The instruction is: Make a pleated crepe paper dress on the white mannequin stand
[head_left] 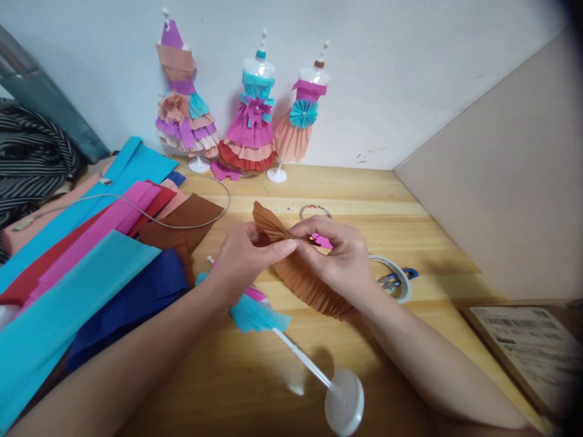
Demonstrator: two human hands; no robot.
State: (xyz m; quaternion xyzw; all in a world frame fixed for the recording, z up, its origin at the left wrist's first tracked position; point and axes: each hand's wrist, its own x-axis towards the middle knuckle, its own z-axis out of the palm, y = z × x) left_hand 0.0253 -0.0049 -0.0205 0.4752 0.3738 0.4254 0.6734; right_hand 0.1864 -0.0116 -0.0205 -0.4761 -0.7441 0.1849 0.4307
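One pleated paper [310, 290] sits clamped in the fingers [282, 248] of left hand [248, 258] and right hand [339, 258], likely to keep gathers bunched; mannequin [264, 317] lies below them, probably parked.

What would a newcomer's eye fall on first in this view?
Probably the three mannequins in bright dresses, standing in a row before the pale wall. Next, at the centre, the left hand and right hand pinching a pleated brown sheet. Then the heap of coloured sheets at the left, with turquoise, pink and red among them.
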